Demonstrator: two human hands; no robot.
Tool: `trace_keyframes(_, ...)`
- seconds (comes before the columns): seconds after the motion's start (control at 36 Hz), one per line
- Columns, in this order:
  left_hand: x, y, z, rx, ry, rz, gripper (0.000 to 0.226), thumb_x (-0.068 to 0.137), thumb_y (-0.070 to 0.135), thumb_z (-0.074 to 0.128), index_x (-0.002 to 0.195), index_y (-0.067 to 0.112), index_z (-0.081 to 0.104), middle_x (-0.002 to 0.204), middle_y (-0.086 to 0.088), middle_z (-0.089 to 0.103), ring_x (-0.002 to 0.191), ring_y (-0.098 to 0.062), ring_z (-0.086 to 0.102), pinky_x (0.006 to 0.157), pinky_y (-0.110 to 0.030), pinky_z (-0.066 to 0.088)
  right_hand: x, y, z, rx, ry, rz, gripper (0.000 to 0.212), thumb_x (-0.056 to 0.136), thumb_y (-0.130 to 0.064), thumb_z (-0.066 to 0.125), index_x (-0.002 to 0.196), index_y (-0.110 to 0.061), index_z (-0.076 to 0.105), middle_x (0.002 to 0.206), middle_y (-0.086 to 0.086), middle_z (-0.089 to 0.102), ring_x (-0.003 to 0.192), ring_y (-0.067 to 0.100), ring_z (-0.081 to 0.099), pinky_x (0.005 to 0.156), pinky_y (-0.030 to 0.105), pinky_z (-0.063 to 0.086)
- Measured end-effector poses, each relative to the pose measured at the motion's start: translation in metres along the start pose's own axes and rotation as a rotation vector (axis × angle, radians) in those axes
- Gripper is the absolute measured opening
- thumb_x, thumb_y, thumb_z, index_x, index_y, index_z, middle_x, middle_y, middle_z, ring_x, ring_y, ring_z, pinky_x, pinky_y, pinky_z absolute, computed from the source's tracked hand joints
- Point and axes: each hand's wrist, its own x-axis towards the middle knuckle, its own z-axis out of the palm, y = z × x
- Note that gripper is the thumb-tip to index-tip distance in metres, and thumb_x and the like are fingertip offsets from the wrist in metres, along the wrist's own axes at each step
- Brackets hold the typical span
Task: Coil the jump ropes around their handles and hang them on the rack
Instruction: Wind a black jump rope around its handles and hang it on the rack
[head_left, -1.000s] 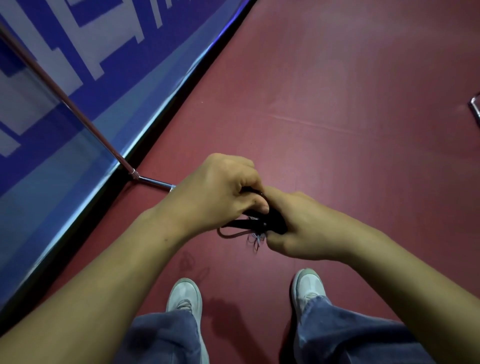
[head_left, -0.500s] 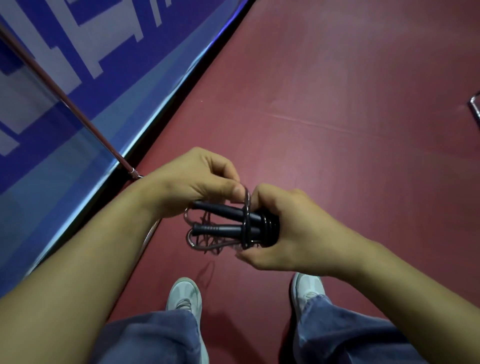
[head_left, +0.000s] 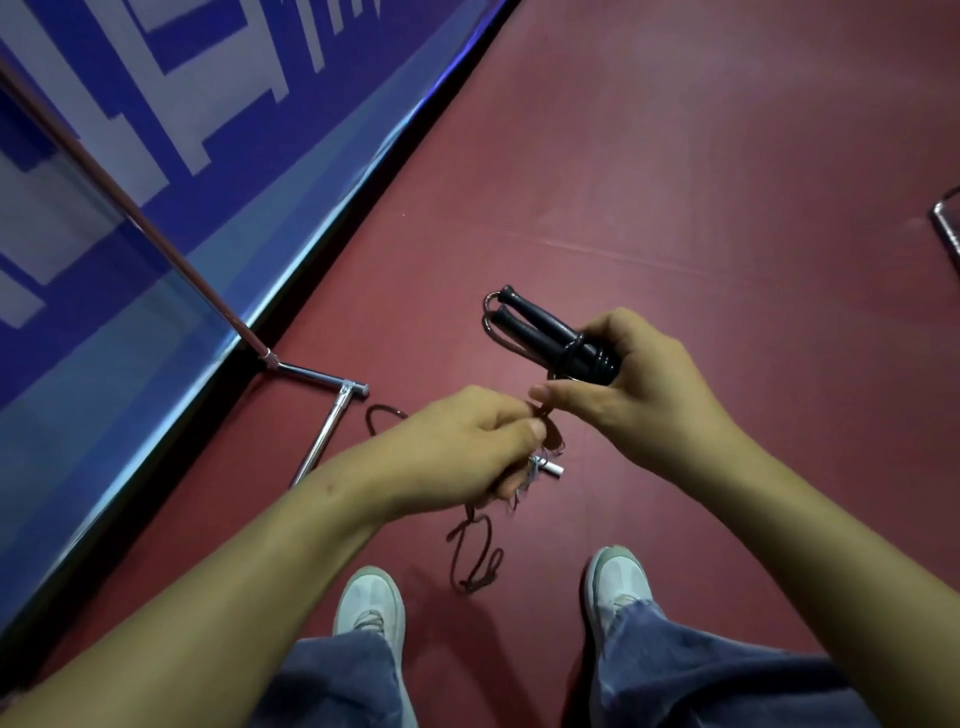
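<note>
My right hand (head_left: 639, 384) grips two black jump rope handles (head_left: 550, 335) side by side, their free ends pointing up and to the left, with a few turns of dark cord wound round them near my fingers. My left hand (head_left: 467, 447) holds the loose dark rope (head_left: 475, 556) just below, fingers curled round it. A small silver fitting (head_left: 550, 467) with frayed threads sticks out of that fist. The slack rope hangs in loops toward the floor between my shoes.
A chrome rack foot (head_left: 322, 441) and its slanted pole (head_left: 156, 234) stand at the left, against a blue and white banner (head_left: 156, 130). Red floor (head_left: 675, 156) spreads around. My two white shoes (head_left: 371, 603) are below. A metal object (head_left: 948, 223) shows at the right edge.
My right hand has lifted the handles up and right, turning their tips away. My left hand has dropped lower with the rope, and slack cord now hangs loose.
</note>
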Motion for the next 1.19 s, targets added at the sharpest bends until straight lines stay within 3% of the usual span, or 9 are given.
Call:
trace_keyframes(0.06,-0.001,-0.001,0.000,0.142,0.006,-0.014,0.025,0.102,0.023,0.050,0.090,0.010,0.067,0.060,-0.004,0.061,0.055,-0.020,0.054,0.064,-0.039,0.051,0.003,0.006,-0.002,-0.082,-0.007,0.028,0.045,0.074,-0.044,0.088,0.101,-0.025,0.056,0.085,-0.014,0.060,0.071,-0.001,0.056,0.054,0.012,0.041)
trace_keyframes(0.31,-0.004,-0.001,-0.011,0.711,0.324,0.324,0.020,0.094,0.037,0.057,0.086,0.022,0.065,0.065,0.004,0.059,0.061,-0.023,0.059,0.059,-0.042,0.053,0.012,0.020,0.000,-0.396,-0.243,0.002,0.057,0.091,-0.072,0.044,0.078,-0.019,0.061,0.070,0.007,0.066,0.070,0.029,0.061,0.067,0.045,0.051)
trace_keyframes(0.42,0.001,-0.004,-0.030,0.695,0.346,0.476,0.018,0.083,0.038,0.067,0.085,0.021,0.074,0.069,0.006,0.067,0.065,-0.017,0.063,0.058,-0.037,0.052,0.005,0.021,0.005,-0.471,-0.331,-0.149,0.066,0.091,-0.074,0.019,0.075,-0.020,0.055,0.067,0.002,0.063,0.066,0.023,0.057,0.066,0.049,0.052)
trace_keyframes(0.64,0.005,-0.006,-0.048,0.277,0.345,0.396,0.007,0.076,0.025,0.085,0.077,0.021,0.080,0.070,0.005,0.069,0.070,-0.013,0.067,0.065,-0.032,0.052,-0.011,-0.004,-0.005,-0.172,-0.379,-0.300,0.056,0.095,-0.054,0.025,0.072,-0.014,0.057,0.062,0.007,0.062,0.059,0.025,0.056,0.060,0.045,0.047)
trace_keyframes(0.72,0.004,-0.005,-0.047,0.082,0.206,0.321,0.005,0.082,0.004,0.079,0.085,0.008,0.081,0.073,0.005,0.072,0.072,-0.004,0.067,0.071,-0.017,0.050,-0.017,-0.009,-0.004,-0.086,-0.352,-0.345,0.056,0.095,-0.050,0.029,0.069,-0.011,0.060,0.060,0.010,0.062,0.056,0.026,0.057,0.057,0.044,0.046)
trace_keyframes(0.81,0.002,-0.010,-0.047,-0.117,0.081,0.251,0.009,0.089,0.009,0.074,0.093,0.003,0.080,0.086,-0.010,0.077,0.082,-0.018,0.070,0.078,-0.027,0.056,-0.020,-0.012,-0.003,0.023,-0.324,-0.351,0.056,0.094,-0.048,0.034,0.072,-0.005,0.063,0.058,0.008,0.063,0.052,0.023,0.059,0.053,0.042,0.047)
trace_keyframes(0.97,0.008,-0.006,-0.019,-0.392,0.056,0.158,0.022,0.092,0.008,0.060,0.070,0.009,0.060,0.058,-0.010,0.044,0.052,-0.016,0.035,0.054,-0.028,0.026,-0.017,-0.021,-0.002,0.300,-0.026,-0.264,0.053,0.095,-0.042,0.044,0.063,-0.002,0.056,0.054,0.010,0.060,0.043,0.006,0.047,0.044,0.027,0.036)
trace_keyframes(1.08,0.013,0.007,0.000,-0.366,0.145,0.110,0.036,0.106,0.010,0.047,0.079,0.016,0.071,0.051,-0.002,0.054,0.045,-0.017,0.036,0.049,-0.026,0.030,-0.005,-0.013,-0.002,0.228,0.193,-0.149,0.053,0.104,-0.029,0.045,0.062,0.000,0.059,0.051,0.009,0.060,0.042,0.010,0.043,0.044,0.029,0.035)
trace_keyframes(1.19,0.013,0.013,0.017,-0.110,0.170,0.021,0.036,0.106,0.015,0.048,0.073,0.018,0.060,0.055,0.001,0.064,0.043,-0.012,0.051,0.049,-0.023,0.043,0.003,0.002,0.006,-0.011,0.296,-0.169,0.051,0.100,-0.038,0.043,0.059,-0.010,0.056,0.049,0.009,0.053,0.046,0.024,0.042,0.047,0.034,0.033)
